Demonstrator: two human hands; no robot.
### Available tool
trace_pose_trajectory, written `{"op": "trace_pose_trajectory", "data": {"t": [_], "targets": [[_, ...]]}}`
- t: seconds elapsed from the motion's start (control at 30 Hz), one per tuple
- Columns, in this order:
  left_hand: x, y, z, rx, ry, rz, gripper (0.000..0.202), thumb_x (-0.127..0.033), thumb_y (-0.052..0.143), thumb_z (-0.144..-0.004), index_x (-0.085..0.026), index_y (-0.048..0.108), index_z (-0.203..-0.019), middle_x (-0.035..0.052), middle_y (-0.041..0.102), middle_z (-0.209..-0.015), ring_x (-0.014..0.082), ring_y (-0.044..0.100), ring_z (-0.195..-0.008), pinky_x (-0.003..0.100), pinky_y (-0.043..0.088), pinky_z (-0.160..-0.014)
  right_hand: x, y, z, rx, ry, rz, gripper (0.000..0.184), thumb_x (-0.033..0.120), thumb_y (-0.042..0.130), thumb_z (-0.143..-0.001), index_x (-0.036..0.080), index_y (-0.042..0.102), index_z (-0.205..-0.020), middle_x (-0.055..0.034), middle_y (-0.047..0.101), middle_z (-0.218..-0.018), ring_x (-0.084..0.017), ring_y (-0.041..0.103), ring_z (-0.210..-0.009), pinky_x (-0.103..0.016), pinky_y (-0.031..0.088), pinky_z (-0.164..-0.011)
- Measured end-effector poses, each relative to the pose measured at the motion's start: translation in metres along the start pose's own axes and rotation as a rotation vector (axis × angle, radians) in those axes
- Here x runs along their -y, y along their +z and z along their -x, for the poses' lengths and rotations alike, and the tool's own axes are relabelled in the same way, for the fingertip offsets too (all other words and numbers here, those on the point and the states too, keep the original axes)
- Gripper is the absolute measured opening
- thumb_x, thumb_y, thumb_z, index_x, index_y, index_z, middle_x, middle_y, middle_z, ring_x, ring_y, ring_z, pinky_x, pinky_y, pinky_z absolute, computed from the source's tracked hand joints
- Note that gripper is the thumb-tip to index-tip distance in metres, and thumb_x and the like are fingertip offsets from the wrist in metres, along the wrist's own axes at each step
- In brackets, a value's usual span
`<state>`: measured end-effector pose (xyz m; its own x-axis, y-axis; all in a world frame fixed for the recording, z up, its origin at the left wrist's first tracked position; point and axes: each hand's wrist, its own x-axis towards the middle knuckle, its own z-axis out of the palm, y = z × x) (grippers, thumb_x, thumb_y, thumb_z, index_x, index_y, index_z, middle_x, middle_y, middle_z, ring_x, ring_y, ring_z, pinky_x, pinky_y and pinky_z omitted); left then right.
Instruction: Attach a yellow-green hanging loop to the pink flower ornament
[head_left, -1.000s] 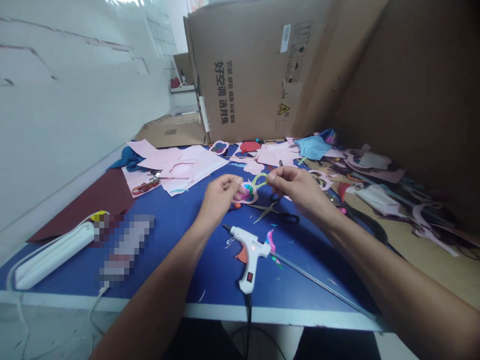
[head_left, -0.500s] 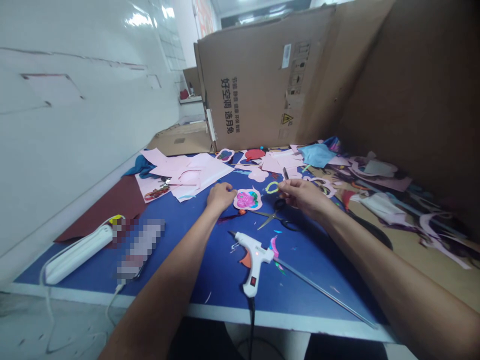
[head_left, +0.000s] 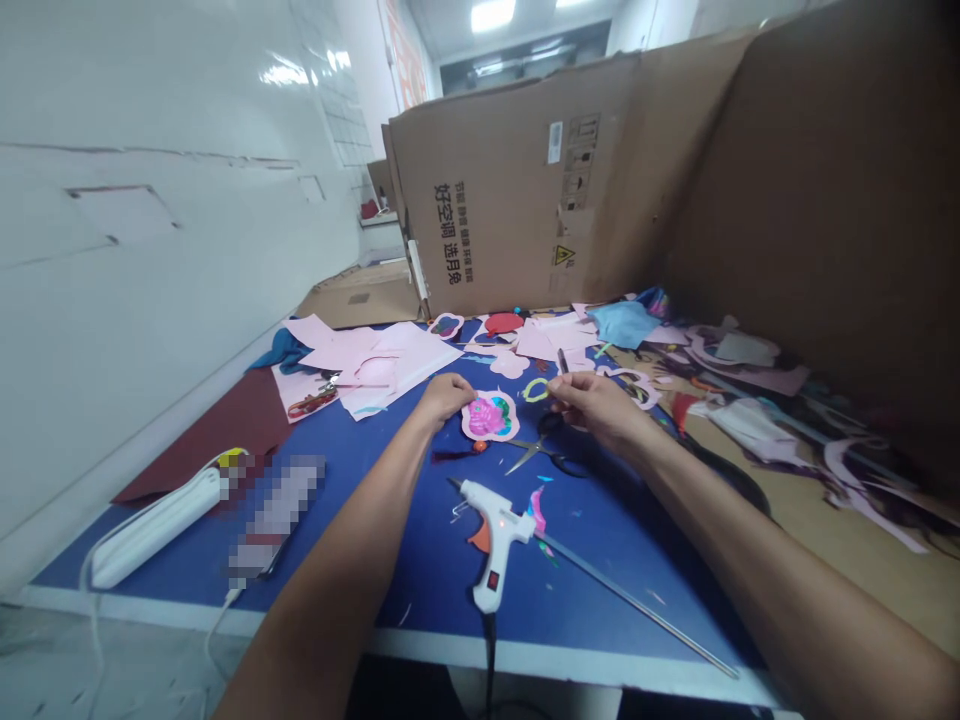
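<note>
My left hand is closed, pinching the left edge of a pink scalloped paper patch with a magenta and green picture. Below the patch lie an orange bead and a dark red tassel. My right hand is closed on a small yellow-green ring, held beside the patch. A slim dark stick-like thing pokes up from the same fingers; its kind is unclear. Under that hand, open scissors lie on the table. Nearer me is a white glue gun with a long glue stick.
Pink paper sheets and cut-outs spread along the back of the blue table. Scraps pile up at the right. A white power strip and a blurred-out device lie left. Cardboard stands behind.
The view has tilted up slightly. My left hand has lifted a little and its grip on the patch edge shows more clearly. My right hand still holds the ring.
</note>
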<state>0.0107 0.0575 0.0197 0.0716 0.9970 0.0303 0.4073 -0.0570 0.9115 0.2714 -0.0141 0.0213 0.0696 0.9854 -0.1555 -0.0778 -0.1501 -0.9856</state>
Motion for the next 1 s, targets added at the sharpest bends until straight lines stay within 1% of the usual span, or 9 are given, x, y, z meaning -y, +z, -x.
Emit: {"op": "trace_pose_trajectory", "data": {"t": [0.1, 0.2, 0.27, 0.37, 0.53, 0.67, 0.83, 0.9, 1.0], "targets": [[-0.014, -0.007, 0.002, 0.029, 0.021, 0.119, 0.015, -0.027, 0.079, -0.065, -0.020, 0.066, -0.068, 0.0018, 0.069, -0.068, 0.0149, 0.059, -0.063, 0.027, 0.046, -0.063, 0.005, -0.004, 0.001, -0.004, -0.035, -0.003, 0.053, 0.057, 0.100, -0.056, 0.020, 0.070, -0.081, -0.0009, 0.068, -0.068, -0.012, 0.057, -0.058, -0.021, 0.042, -0.050], [-0.029, -0.014, 0.006, 0.023, 0.055, 0.244, 0.022, -0.034, 0.079, -0.068, -0.021, 0.064, -0.076, 0.0002, 0.068, -0.071, 0.0145, 0.060, -0.062, 0.026, 0.046, -0.061, 0.013, -0.010, 0.003, -0.014, -0.160, 0.023, 0.053, 0.061, 0.097, -0.059, 0.020, 0.071, -0.080, -0.0016, 0.068, -0.071, -0.013, 0.061, -0.065, -0.022, 0.045, -0.055], [-0.040, -0.016, 0.008, 0.009, 0.106, 0.344, 0.028, -0.036, 0.082, -0.067, -0.021, 0.062, -0.079, -0.0002, 0.067, -0.069, 0.0142, 0.059, -0.060, 0.025, 0.045, -0.059, 0.021, -0.013, 0.006, -0.025, -0.235, 0.062, 0.052, 0.063, 0.094, -0.063, 0.020, 0.071, -0.080, -0.0016, 0.068, -0.072, -0.013, 0.061, -0.065, -0.023, 0.046, -0.056], [-0.057, -0.020, 0.010, -0.019, 0.207, 0.414, 0.030, -0.035, 0.086, -0.068, -0.020, 0.062, -0.079, -0.0009, 0.066, -0.066, 0.0129, 0.057, -0.057, 0.023, 0.040, -0.056, 0.034, -0.015, 0.010, -0.066, -0.292, 0.117, 0.052, 0.065, 0.091, -0.066, 0.020, 0.069, -0.081, -0.0007, 0.067, -0.068, -0.013, 0.058, -0.060, -0.024, 0.044, -0.055], [-0.089, -0.030, 0.009, -0.051, 0.339, 0.458, 0.023, -0.030, 0.083, -0.073, -0.019, 0.068, -0.086, -0.0022, 0.066, -0.064, 0.0107, 0.052, -0.055, 0.022, 0.037, -0.056, 0.065, -0.017, 0.016, -0.115, -0.395, 0.194, 0.051, 0.066, 0.088, -0.072, 0.020, 0.070, -0.083, -0.0023, 0.069, -0.068, -0.014, 0.057, -0.057, -0.026, 0.044, -0.054], [-0.107, -0.036, 0.008, -0.082, 0.379, 0.502, 0.021, -0.026, 0.081, -0.076, -0.019, 0.071, -0.092, -0.0032, 0.065, -0.063, 0.0095, 0.048, -0.053, 0.022, 0.034, -0.055, 0.100, -0.017, 0.018, -0.148, -0.466, 0.256, 0.049, 0.064, 0.089, -0.072, 0.020, 0.069, -0.082, -0.0023, 0.068, -0.066, -0.014, 0.058, -0.056, -0.026, 0.043, -0.052], [-0.119, -0.029, 0.009, -0.046, 0.409, 0.539, 0.014, -0.023, 0.082, -0.078, -0.019, 0.073, -0.088, -0.0037, 0.063, -0.061, 0.0101, 0.052, -0.058, 0.023, 0.040, -0.061, 0.144, -0.013, 0.026, -0.197, -0.586, 0.366, 0.037, 0.054, 0.086, -0.080, 0.020, 0.071, -0.082, -0.0024, 0.067, -0.066, -0.015, 0.059, -0.058, -0.027, 0.045, -0.054], [-0.122, -0.023, 0.012, -0.010, 0.410, 0.528, 0.013, -0.024, 0.083, -0.078, -0.019, 0.074, -0.087, -0.0048, 0.060, -0.059, 0.0101, 0.052, -0.057, 0.023, 0.041, -0.061, 0.155, -0.011, 0.028, -0.212, -0.609, 0.439, 0.034, 0.051, 0.084, -0.083, 0.020, 0.071, -0.082, -0.0029, 0.067, -0.065, -0.015, 0.059, -0.058, -0.027, 0.045, -0.055], [-0.125, -0.014, 0.019, 0.046, 0.398, 0.514, 0.014, -0.028, 0.084, -0.080, -0.020, 0.075, -0.086, -0.0057, 0.057, -0.057, 0.0102, 0.052, -0.057, 0.024, 0.043, -0.062, 0.160, -0.009, 0.028, -0.220, -0.623, 0.498, 0.031, 0.049, 0.081, -0.086, 0.020, 0.071, -0.081, -0.0031, 0.067, -0.065, -0.016, 0.059, -0.059, -0.028, 0.045, -0.056]]}}
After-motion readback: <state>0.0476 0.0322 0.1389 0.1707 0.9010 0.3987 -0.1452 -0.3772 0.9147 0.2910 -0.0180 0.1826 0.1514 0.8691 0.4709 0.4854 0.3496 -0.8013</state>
